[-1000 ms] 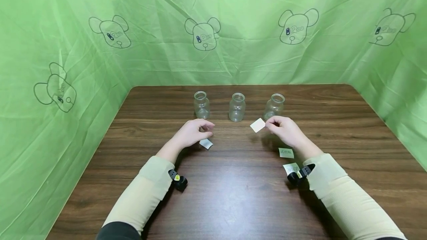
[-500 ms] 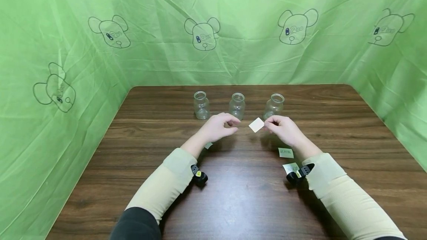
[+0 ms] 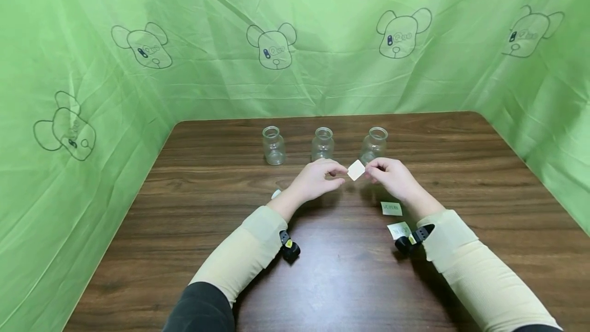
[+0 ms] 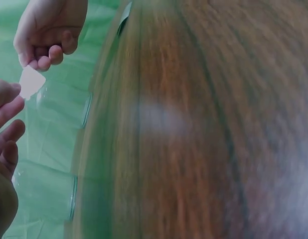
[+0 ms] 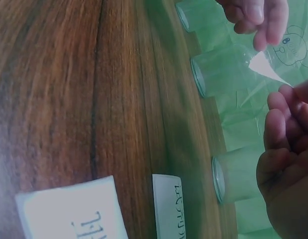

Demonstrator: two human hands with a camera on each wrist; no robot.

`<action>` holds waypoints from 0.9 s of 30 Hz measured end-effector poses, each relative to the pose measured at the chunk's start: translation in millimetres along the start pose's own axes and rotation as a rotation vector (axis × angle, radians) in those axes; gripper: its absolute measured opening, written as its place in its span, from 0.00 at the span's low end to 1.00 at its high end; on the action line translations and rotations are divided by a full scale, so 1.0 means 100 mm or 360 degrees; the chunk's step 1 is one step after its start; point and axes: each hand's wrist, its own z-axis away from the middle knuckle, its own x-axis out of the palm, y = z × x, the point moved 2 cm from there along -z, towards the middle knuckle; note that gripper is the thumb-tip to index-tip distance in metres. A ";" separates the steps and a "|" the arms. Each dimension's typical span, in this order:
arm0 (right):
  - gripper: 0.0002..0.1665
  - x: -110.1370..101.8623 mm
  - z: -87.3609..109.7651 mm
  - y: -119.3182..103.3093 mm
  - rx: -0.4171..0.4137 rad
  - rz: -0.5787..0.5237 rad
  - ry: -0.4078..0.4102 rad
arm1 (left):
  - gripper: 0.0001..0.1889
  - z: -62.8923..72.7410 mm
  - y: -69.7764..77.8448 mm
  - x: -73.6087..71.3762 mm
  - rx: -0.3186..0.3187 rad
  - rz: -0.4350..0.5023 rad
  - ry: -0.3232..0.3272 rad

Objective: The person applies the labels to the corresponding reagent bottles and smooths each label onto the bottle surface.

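Note:
My right hand (image 3: 394,178) pinches a small square white paper label (image 3: 356,170) by its right corner, above the table. The left hand (image 3: 318,177) is at the label's opposite corner, its thumb and forefinger parted and the fingertips right at the edge. In the left wrist view the label (image 4: 32,82) spans the small space between both hands. The right wrist view shows it thin and tilted. Behind the hands stand three clear glass jars, without lids: a left jar (image 3: 274,148), a middle jar (image 3: 322,143) and a right jar (image 3: 374,143).
Two labels with handwriting, an upper one (image 3: 391,209) and a lower one (image 3: 399,230), lie on the brown wooden table (image 3: 332,281) by the right wrist. A pale scrap (image 3: 276,194) shows partly behind the left forearm. A green curtain (image 3: 332,86) surrounds the table's far side.
My left hand has moved right, from over the pale scrap to the label's left corner. The right hand holds the label almost still. The head view has shifted slightly.

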 end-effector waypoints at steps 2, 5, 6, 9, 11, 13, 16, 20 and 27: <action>0.14 0.00 -0.01 0.00 -0.0008 0.0033 0.0008 | 0.12 0.00 0.01 -0.01 0.0019 -0.0008 0.0032; 0.13 -0.01 -0.02 0.03 -0.0015 0.0087 0.0027 | 0.12 0.01 0.02 -0.02 0.0046 -0.0042 0.0054; 0.13 -0.01 -0.02 0.04 -0.0013 0.0099 0.0033 | 0.12 0.01 0.03 -0.03 0.0048 -0.0053 0.0054; 0.14 -0.01 -0.03 0.07 -0.0002 0.0116 0.0041 | 0.12 0.03 0.04 -0.03 0.0049 -0.0087 0.0049; 0.14 0.00 -0.03 0.08 0.0007 0.0121 0.0041 | 0.12 0.03 0.06 -0.04 0.0061 -0.0101 0.0041; 0.14 0.00 -0.03 0.08 0.0015 0.0111 0.0031 | 0.13 0.03 0.08 -0.03 0.0094 -0.0117 0.0016; 0.14 0.02 -0.02 0.07 0.0025 0.0069 0.0018 | 0.13 -0.01 0.11 -0.01 0.0168 -0.0153 -0.0046; 0.14 0.03 -0.01 0.04 0.0029 0.0006 0.0009 | 0.14 -0.06 0.12 0.04 0.0219 -0.0182 -0.0100; 0.14 0.03 -0.03 0.05 0.0123 -0.0237 -0.0006 | 0.14 -0.13 0.09 0.16 0.0363 -0.0247 -0.0024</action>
